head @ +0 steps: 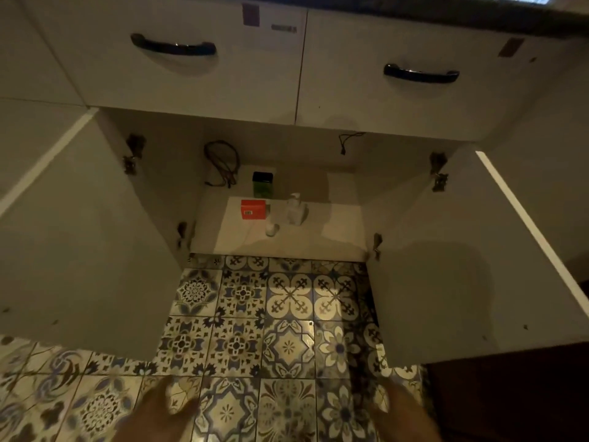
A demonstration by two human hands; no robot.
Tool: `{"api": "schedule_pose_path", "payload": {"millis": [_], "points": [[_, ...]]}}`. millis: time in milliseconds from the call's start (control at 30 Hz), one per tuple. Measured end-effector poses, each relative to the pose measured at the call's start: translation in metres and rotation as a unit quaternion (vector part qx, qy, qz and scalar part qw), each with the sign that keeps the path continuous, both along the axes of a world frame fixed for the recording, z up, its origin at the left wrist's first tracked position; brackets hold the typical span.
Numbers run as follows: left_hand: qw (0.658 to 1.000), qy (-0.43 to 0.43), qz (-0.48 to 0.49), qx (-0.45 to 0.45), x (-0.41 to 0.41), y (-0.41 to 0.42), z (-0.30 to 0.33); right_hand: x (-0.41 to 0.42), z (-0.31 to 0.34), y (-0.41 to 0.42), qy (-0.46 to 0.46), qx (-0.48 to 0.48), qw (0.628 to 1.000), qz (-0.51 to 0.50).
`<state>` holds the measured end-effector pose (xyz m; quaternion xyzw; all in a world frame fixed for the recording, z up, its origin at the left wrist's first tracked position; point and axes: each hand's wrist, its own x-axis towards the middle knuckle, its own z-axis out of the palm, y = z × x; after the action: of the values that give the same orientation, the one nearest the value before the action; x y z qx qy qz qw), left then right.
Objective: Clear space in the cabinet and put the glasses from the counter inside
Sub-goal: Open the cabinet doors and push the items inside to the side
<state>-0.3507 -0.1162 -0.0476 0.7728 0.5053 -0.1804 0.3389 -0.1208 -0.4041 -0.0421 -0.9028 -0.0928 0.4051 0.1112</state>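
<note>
Head view. Nearest the camera, at the bottom edge, the left hand (pixel 159 409) and the right hand (pixel 398 409) appear over the patterned floor tiles (pixel 287 346); both are blurred and cut by the frame, so how far the fingers are spread cannot be told, though neither shows anything held. Beyond them the cabinet (pixel 287 224) stands with both doors swung wide, the left door (pixel 89 250) and the right door (pixel 462 266) flanking the opening. On the cabinet floor, toward its left half, lie a red box (pixel 253 209), a green container (pixel 263 185) behind it against the back wall, a white pump bottle (pixel 296 212) just right of the box, and a small white cylinder (pixel 272 230) in front of the bottle, nearest the sill. A coil of dark cable (pixel 223 167) hangs at the back left corner. The right half of the cabinet floor is bare. Above the opening sit two drawer fronts with dark handles (pixel 173 46), and the counter edge (pixel 446 11) crosses the top of the frame; the glasses are not in view, presumably on the counter above. The controlling relation: the cluster lies ahead of and above both hands, slightly left of centre, so the left hand appears to have the shorter reach. Clearing has seemingly not begun.
</note>
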Motion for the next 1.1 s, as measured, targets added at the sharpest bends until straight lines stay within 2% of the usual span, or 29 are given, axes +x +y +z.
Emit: {"api": "schedule_pose_path", "payload": {"millis": [67, 133, 200, 267, 367, 467, 733, 900, 1100], "points": [[0.995, 0.027, -0.098, -0.015, 0.040, -0.020, 0.016, -0.010, 0.013, 0.049, 0.016, 0.027, 0.995, 0.091], [0.981, -0.004, -0.192, 0.028, 0.082, -0.031, 0.026, -0.011, 0.027, 0.095, -0.032, 0.052, 0.983, 0.175], [0.958, -0.059, -0.259, 0.106, 0.122, -0.029, 0.044, 0.000, 0.048, 0.131, -0.105, 0.084, 0.966, 0.220], [0.935, -0.107, -0.284, 0.185, 0.156, -0.014, 0.061, 0.020, 0.070, 0.155, -0.171, 0.100, 0.950, 0.240], [0.912, -0.154, -0.287, 0.251, 0.187, 0.011, 0.086, 0.047, 0.096, 0.173, -0.248, 0.127, 0.932, 0.231], [0.908, -0.171, -0.265, 0.276, 0.199, 0.032, 0.095, 0.065, 0.106, 0.173, -0.273, 0.126, 0.932, 0.203], [0.916, -0.164, -0.246, 0.271, 0.203, 0.052, 0.070, 0.094, 0.095, 0.177, -0.258, 0.133, 0.936, 0.200], [0.927, -0.153, -0.238, 0.246, 0.219, 0.069, 0.027, 0.114, 0.056, 0.189, -0.246, 0.125, 0.940, 0.201], [0.936, -0.109, -0.256, 0.218, 0.253, 0.125, -0.057, 0.153, -0.033, 0.233, -0.212, 0.101, 0.951, 0.201]]}}
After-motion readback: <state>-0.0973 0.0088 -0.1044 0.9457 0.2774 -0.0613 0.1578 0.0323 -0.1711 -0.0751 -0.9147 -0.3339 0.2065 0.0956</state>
